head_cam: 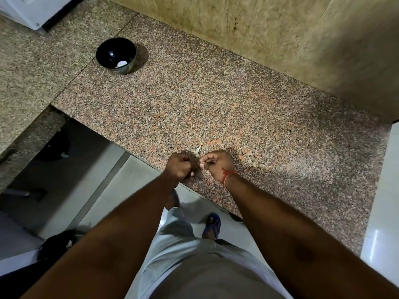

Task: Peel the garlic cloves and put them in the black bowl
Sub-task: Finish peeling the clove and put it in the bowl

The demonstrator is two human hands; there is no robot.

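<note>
Two hands meet at the granite surface's [216, 100] near edge, well apart from the black bowl [116, 55]. The left hand [180, 167] and right hand [216, 164] each pinch what seems a garlic clove [197, 151], its papery skin sticking up between them. Peeled cloves [121, 64] lie inside the bowl.

Bare forearms, no sleeves. Red thread bracelet [229, 174] on right wrist. Light grey shorts [185, 262]. Blue open-toe sandal [213, 223] on one foot.
</note>
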